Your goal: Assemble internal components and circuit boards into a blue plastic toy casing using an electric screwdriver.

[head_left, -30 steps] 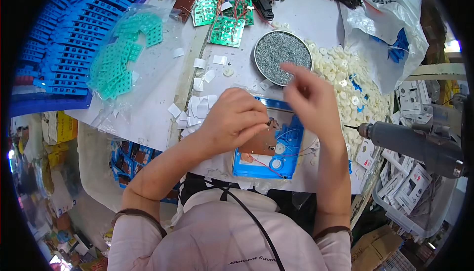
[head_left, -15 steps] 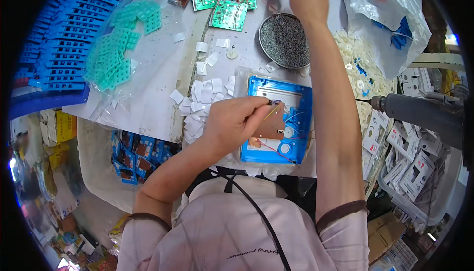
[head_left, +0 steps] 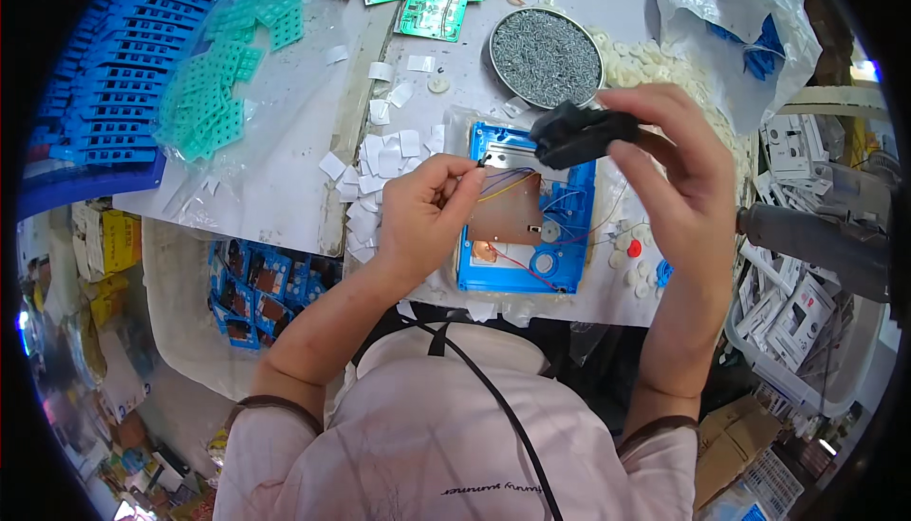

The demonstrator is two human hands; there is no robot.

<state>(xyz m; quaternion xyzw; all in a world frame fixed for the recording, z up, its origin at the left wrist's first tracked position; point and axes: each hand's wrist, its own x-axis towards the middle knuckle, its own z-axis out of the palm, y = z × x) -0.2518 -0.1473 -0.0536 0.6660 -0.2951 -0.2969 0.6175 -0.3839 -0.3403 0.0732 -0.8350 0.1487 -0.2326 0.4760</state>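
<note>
My left hand (head_left: pixel 425 215) pinches a small black part (head_left: pixel 481 162) with thin wires running from it, at the upper left of a blue plastic casing (head_left: pixel 586 213). A brown circuit board (head_left: pixel 503 214) lies in the casing, with blue, yellow and red wires around it. Above the casing's upper right, my right hand (head_left: pixel 691 162) grips a black plastic piece (head_left: pixel 569 135) between thumb and fingers; its exact kind is unclear. A copper-coloured disc (head_left: pixel 484 251) sits near the casing's lower left, and a white ring (head_left: pixel 543 263) near its lower right.
Beyond the casing stands a round dish (head_left: pixel 493 58) of small screws. White square pads (head_left: pixel 384 156) lie to the left, green circuit boards (head_left: pixel 432 14) at the back. Teal button pads (head_left: pixel 213 94) rest in clear plastic. A grey power screwdriver (head_left: pixel 807 241) juts in from the right.
My right hand has come back from the far edge with the black plastic piece, now over the casing. My left hand has shifted slightly left and up, still pinching the small part.
</note>
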